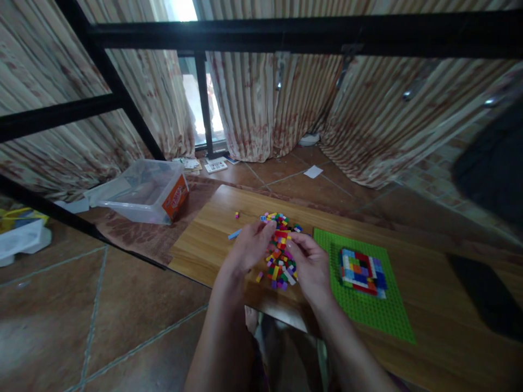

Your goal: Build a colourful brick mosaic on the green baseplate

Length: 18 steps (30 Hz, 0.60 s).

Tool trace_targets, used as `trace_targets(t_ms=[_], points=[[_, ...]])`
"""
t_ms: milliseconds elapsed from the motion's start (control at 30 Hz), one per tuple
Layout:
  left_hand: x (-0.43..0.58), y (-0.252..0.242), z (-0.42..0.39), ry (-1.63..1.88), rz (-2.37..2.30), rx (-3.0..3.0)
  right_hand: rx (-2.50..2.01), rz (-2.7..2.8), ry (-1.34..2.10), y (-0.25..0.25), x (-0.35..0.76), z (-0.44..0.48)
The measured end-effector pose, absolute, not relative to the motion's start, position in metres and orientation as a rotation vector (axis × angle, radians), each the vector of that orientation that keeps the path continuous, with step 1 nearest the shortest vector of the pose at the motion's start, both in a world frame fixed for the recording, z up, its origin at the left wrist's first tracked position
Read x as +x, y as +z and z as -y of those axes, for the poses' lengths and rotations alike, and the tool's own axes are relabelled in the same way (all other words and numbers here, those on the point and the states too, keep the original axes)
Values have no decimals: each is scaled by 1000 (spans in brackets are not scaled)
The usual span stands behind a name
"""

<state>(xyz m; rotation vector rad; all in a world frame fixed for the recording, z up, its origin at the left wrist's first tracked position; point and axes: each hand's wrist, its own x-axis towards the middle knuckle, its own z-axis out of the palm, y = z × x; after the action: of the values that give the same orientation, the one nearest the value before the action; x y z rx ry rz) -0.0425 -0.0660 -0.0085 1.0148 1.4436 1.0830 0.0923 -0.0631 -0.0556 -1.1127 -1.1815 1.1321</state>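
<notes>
Over a loose pile of small toy building bricks [277, 268], both hands meet with their fingertips close together. My left hand [252, 246] is closed, its thumb and fingers at one end of a red brick [281, 234]. My right hand [310, 264] pinches at the other side, where a small yellow brick [289, 238] shows at the fingertips. Whether the two bricks are joined is too small to tell. To the right lies a green baseplate [368, 316], bearing a low, multicoloured square build [362, 272] of blue, red, white and orange bricks.
A long light-blue brick [234, 234] and a tiny pink-and-yellow piece [237, 215] lie left of the pile on the wooden table [204, 239]. A dark flat object [486, 291] rests at the right end. Beyond the left end stands a clear plastic bin [143, 190]. Black metal bars [261, 35] cross ahead.
</notes>
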Motion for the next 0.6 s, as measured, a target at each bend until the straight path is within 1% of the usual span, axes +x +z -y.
trace_targets(t_ms=[100,233,400,600], points=[[-24,-8,66,1041,-1327,1025,-1080,1273,1066,-52,96,66],[-13,-12,63,1058,-1312,1011,-1106,1331,994,-50,100,68],[-9,-12,58,1111,-1281,927,-1124,1222,1081,-51,101,65],[-10,-6,57,1085,-1274,812,-1075,1015,1230,-52,98,63]])
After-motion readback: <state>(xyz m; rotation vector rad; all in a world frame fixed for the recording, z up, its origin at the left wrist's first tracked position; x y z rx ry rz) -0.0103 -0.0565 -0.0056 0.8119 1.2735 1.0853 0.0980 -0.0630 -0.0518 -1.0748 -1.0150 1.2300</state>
